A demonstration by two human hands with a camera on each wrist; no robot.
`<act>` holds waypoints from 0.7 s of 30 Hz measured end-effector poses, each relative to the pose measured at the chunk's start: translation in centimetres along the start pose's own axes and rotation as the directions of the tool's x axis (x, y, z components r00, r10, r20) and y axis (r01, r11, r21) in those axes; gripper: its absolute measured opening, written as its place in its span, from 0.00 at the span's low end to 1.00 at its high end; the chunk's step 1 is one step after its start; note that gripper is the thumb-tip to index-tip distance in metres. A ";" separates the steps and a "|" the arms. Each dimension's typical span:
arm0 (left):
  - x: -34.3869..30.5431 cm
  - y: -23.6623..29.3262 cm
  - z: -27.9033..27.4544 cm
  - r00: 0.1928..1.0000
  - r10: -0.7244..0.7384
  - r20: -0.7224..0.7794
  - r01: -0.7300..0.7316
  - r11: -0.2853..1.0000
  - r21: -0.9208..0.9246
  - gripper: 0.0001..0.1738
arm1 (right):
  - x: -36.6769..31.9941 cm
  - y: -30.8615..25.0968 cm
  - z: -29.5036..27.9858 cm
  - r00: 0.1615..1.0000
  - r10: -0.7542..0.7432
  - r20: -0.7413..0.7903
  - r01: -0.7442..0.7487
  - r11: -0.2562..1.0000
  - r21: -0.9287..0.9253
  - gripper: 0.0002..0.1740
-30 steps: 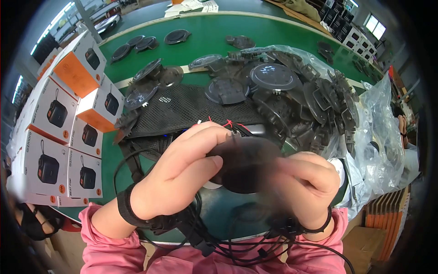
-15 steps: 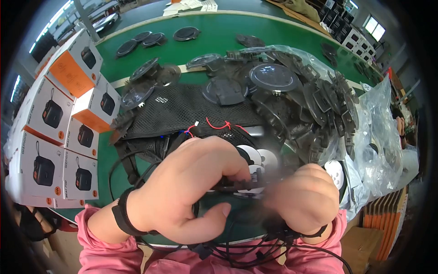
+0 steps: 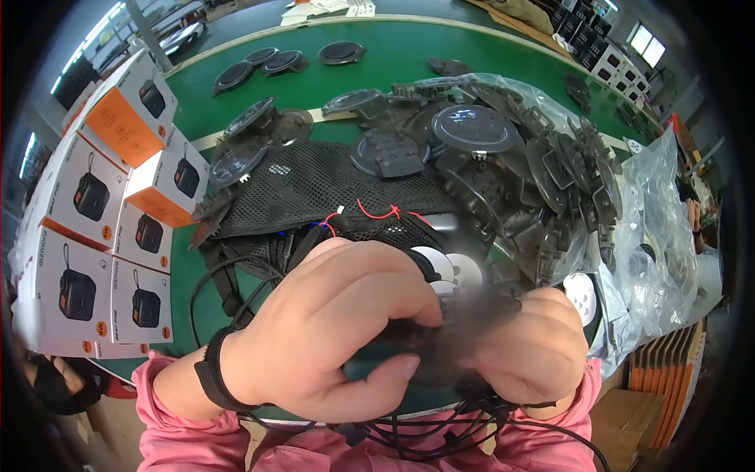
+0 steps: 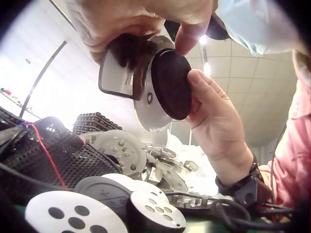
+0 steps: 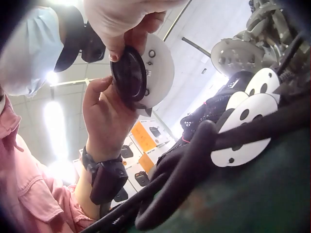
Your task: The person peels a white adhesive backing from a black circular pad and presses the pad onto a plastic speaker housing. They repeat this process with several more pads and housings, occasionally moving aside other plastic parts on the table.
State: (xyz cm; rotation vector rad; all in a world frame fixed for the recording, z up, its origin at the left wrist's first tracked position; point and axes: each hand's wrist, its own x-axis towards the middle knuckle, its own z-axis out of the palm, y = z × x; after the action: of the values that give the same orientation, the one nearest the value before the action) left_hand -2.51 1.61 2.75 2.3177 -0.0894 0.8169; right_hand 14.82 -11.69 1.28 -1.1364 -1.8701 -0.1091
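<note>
Both hands hold a round translucent plastic part [image 4: 146,109] with a smaller round black disc [image 4: 172,85] against its face. My left hand [image 3: 338,330] curls its fingers round the plastic part, one fingertip at the disc's upper edge in the left wrist view. My right hand [image 3: 535,346] pinches at the disc's edge, thumb and fingers near its rim. In the head view the held pieces are tilted and blurred between the hands. Below them lie several white-faced discs with holes [image 4: 158,208], seen also as a white disc [image 5: 245,128] in the right wrist view.
Behind the hands are a black mesh bag [image 3: 307,189] with red wires and a heap of dark plastic parts [image 3: 543,173]. White and orange boxes [image 3: 86,197] are stacked at left; clear plastic bags [image 3: 653,236] lie at right. Black cables [image 3: 417,433] run along the front edge.
The held piece, flat toward the head camera a second ago, has tipped up as the left hand turned over. Parts on the far green surface have shifted right.
</note>
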 end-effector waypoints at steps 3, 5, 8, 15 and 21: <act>0.0 0.0 0.0 1.000 0.004 0.000 -0.004 1.000 0.022 0.16 | 0.0 -0.1 0.0 1.000 -0.010 0.002 0.010 0.999 -0.040 0.14; 0.1 0.0 0.0 1.000 0.012 0.007 -0.012 0.999 0.035 0.15 | 0.0 -0.1 0.1 0.999 -0.029 -0.013 0.028 0.998 -0.064 0.15; 0.1 0.1 0.1 1.000 -0.001 0.014 0.001 1.000 0.026 0.15 | -0.1 -0.1 -0.1 0.999 -0.032 0.000 0.032 0.998 -0.059 0.15; 0.1 0.3 0.2 1.000 -0.023 0.004 0.023 1.000 0.020 0.14 | -0.2 0.0 -0.1 0.999 -0.038 0.010 0.039 0.997 -0.069 0.16; 0.1 0.2 0.3 1.000 -0.025 -0.005 0.025 1.000 0.011 0.13 | -0.3 0.0 -0.1 0.999 -0.042 0.028 0.044 0.996 -0.083 0.16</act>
State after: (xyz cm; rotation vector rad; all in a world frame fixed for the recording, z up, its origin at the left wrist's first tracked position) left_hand -2.32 1.26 2.77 2.3229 -0.0537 0.8118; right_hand 14.93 -11.91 1.16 -1.1589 -1.9290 -0.1996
